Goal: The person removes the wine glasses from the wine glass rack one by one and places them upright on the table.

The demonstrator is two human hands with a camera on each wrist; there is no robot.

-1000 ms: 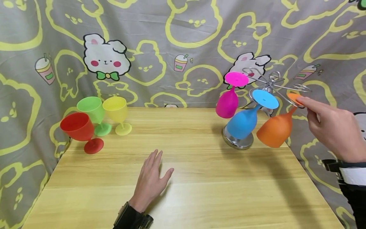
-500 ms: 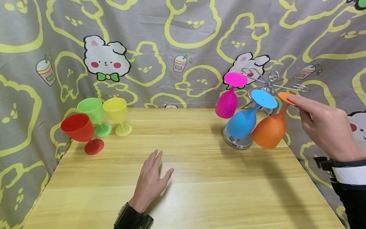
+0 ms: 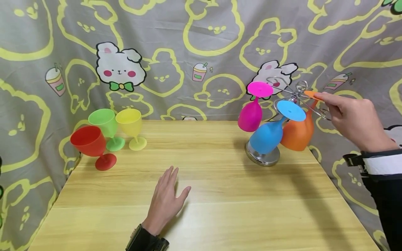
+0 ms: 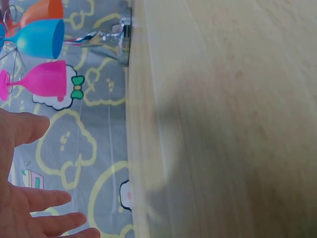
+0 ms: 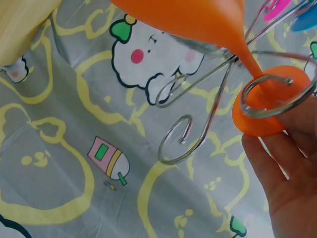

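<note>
My right hand point(image 3: 356, 120) pinches the foot of an orange goblet point(image 3: 298, 136), which hangs bowl down at a metal goblet rack point(image 3: 265, 160). In the right wrist view, a curled wire end of the rack overlaps the orange foot point(image 5: 247, 124), with fingertips at its edge. A blue goblet point(image 3: 267, 137) and a pink goblet point(image 3: 250, 116) hang upside down from other arms of the rack. In the head view, the blue one partly covers the orange bowl. My left hand point(image 3: 165, 200) is held with fingers extended over the front middle of the table, holding nothing.
At the left of the wooden table point(image 3: 201, 216), a red goblet point(image 3: 89, 141), a green goblet point(image 3: 105, 122) and a yellow goblet point(image 3: 129, 123) stand upright. A grey patterned curtain point(image 3: 176, 31) lines the back and sides. Bare wire arms project from the rack.
My right hand has moved the orange goblet left, then up and back toward the rack's centre, so it now sits partly behind the blue goblet. The left hand has stayed in place.
</note>
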